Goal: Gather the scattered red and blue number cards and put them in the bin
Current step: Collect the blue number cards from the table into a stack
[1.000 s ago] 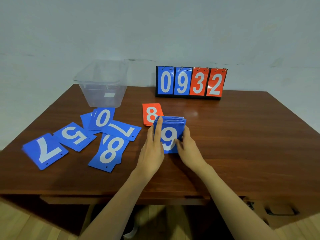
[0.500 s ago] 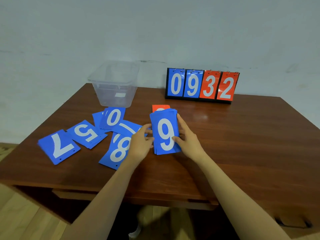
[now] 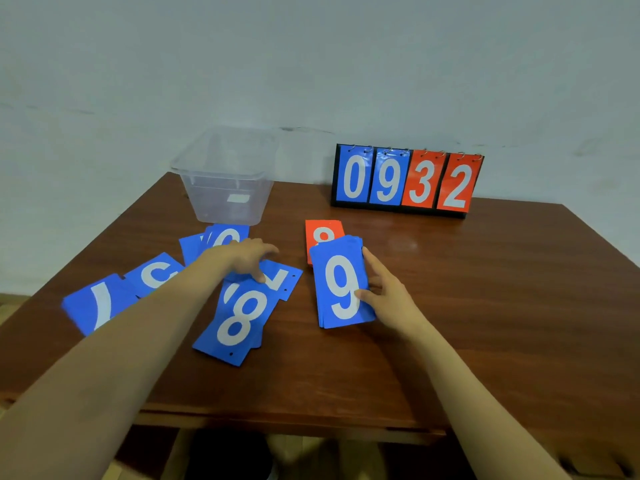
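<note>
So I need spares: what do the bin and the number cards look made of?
Bin: clear, faintly frosted plastic; the table shows through its walls. Blue 9 stack in the right hand: thin matte sheets, flat though held at one edge; probably plastic or coated card.

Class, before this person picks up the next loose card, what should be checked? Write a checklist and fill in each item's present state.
1. Right hand holds the blue stack, thumb on the 9 face: ok.
2. Left hand is over the blue 7 card with its thumb on it, but is the grip closed: cannot tell.
3. Bin stands upright with an open top: ok.
4. All loose cards gathered: not ok. The red 8 card, blue 8 card, blue 0 card and blue 5 card lie on the table.
5. Scoreboard stands apart from both hands: ok.
</note>
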A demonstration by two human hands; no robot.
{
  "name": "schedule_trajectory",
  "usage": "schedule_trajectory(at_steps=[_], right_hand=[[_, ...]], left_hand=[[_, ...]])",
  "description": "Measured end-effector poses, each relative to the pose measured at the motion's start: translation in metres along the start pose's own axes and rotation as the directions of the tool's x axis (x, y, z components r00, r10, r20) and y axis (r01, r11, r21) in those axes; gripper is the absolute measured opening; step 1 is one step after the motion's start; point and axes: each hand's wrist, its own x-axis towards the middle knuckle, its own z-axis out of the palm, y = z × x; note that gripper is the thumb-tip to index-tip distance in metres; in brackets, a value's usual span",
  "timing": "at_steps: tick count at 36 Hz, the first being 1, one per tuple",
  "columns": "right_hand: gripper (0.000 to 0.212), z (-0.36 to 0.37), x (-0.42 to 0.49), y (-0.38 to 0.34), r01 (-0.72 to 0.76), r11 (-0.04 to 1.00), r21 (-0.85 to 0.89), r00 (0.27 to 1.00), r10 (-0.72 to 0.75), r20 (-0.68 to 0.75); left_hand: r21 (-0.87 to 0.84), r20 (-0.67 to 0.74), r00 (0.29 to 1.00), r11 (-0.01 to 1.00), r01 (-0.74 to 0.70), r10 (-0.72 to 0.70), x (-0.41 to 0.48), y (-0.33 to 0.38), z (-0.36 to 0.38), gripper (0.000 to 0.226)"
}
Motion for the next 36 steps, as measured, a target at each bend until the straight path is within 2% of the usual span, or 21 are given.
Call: schedule_trajectory(at_steps=[8,10,13,17,19,24,28,32,34,36], right_hand=[[0.07,-0.006,-0.007,0.011,-0.033,0.999,0.027,0.998,0.034,-0.053],[0.071,-0.009,-0.008,0.015,-0.06,0.998,0.031,0.996,0.062,-0.065],[0.071,-0.014,-0.009,0.021,-0.097,0.995,0.036,0.992,0.1,-0.079],[0.071,-0.019,-0.011,0.025,-0.14,0.989,0.038,0.987,0.142,-0.073],[0.071,-0.02,-0.012,0.026,-0.152,0.987,0.044,0.985,0.154,-0.073],[0.07,-0.019,-0.014,0.022,-0.162,0.984,0.072,0.983,0.168,-0.08],[0.069,-0.018,-0.016,0.02,-0.152,0.984,0.093,0.982,0.161,-0.098],[0.07,-0.014,-0.018,0.014,-0.13,0.98,0.151,0.98,0.15,-0.129],[0.069,-0.012,-0.02,0.01,-0.112,0.971,0.213,0.98,0.144,-0.141],[0.069,-0.01,-0.023,0.007,-0.087,0.959,0.27,0.981,0.129,-0.144]], left_hand=[[0.051,-0.005,1.0,0.998,0.029,-0.029,0.01,-0.004,-0.001,0.051],[0.028,0.032,0.999,0.999,0.023,-0.024,0.01,-0.005,-0.003,0.057],[0.01,0.114,0.993,1.0,0.025,-0.026,0.008,-0.003,-0.006,0.082],[0.126,0.131,0.991,0.992,0.01,-0.027,0.009,0.0,-0.008,0.095],[0.168,0.102,0.995,0.986,0.005,-0.023,0.008,0.002,-0.009,0.087],[0.145,-0.091,0.995,0.989,-0.021,0.035,-0.002,0.004,-0.018,0.031],[-0.088,-0.273,0.962,0.995,-0.05,0.024,-0.018,0.006,-0.034,0.023],[-0.312,-0.507,0.861,0.94,-0.137,-0.043,-0.041,0.031,-0.038,0.021],[-0.518,-0.558,0.822,0.821,-0.24,-0.112,-0.053,0.047,-0.032,0.016],[-0.728,-0.517,0.837,0.608,-0.319,-0.181,-0.065,0.063,-0.024,0.013]])
